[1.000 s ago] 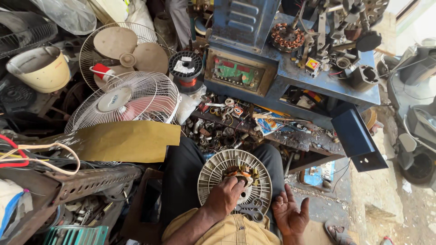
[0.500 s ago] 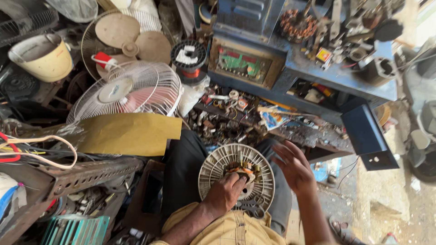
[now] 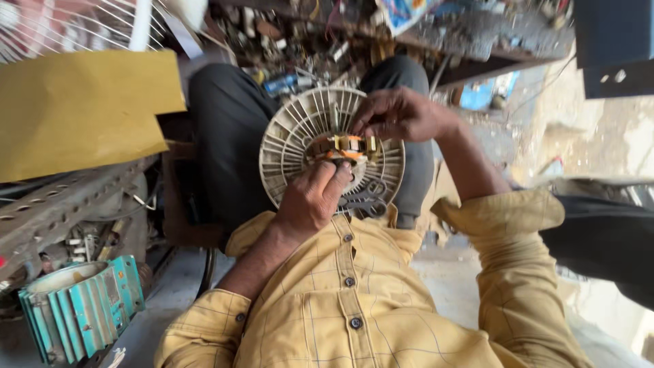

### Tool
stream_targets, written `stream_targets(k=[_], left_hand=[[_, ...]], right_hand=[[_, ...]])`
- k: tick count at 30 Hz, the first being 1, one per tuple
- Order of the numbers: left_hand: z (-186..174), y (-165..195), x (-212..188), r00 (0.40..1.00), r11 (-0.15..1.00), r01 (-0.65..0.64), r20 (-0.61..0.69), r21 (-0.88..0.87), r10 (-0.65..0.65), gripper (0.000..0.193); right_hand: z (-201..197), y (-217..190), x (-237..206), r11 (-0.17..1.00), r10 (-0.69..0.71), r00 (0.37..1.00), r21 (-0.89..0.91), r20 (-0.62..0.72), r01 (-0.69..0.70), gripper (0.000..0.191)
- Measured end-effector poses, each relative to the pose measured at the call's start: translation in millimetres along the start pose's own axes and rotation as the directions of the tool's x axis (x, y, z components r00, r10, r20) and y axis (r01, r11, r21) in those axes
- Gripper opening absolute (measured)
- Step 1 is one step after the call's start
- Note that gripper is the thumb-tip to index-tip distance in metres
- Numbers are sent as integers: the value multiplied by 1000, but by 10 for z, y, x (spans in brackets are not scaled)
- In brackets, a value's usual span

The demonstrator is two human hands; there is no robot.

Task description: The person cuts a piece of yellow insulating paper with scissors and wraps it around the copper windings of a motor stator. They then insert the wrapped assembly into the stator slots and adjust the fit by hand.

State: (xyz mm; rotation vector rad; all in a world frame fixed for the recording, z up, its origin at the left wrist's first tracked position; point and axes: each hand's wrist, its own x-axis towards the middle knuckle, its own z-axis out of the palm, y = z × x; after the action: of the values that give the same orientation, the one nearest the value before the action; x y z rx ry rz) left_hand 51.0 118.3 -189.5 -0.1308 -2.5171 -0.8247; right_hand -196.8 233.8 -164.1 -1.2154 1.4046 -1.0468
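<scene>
Your right hand has come up onto the grille, fingers pinching at the stator; left hand grips beneath it.

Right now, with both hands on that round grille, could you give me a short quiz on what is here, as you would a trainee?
1. True or false: the right hand touches the top of the fan grille.
2. What sits at the grille's centre? A) the copper-wound motor core B) a light bulb C) a battery
3. What colour is the finned motor housing at lower left?

Key: 1 true. 2 A; the left hand grips the grille just beneath it. 3 teal.
</scene>
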Motion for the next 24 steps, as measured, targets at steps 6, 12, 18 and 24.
stream_targets(k=[6,12,18,24], left_hand=[[16,-19,-13,999,1000,18,29,25,-19,23],[12,-15,-38,1000,999,5,12,33,-5,25],[18,-9,-52,1000,999,5,20,44,-6,26],[6,-22,-51,1000,998,-6,29,61,4,29]], right_hand=[[-69,-62,134,987,-100,994,-126,-34,95,19],[-130,-93,81,977,-104,994,-186,17,105,15],[-77,-138,192,857,-209,963,-507,-168,98,12],[283,-293,180,375,-457,823,-912,-337,-165,17]])
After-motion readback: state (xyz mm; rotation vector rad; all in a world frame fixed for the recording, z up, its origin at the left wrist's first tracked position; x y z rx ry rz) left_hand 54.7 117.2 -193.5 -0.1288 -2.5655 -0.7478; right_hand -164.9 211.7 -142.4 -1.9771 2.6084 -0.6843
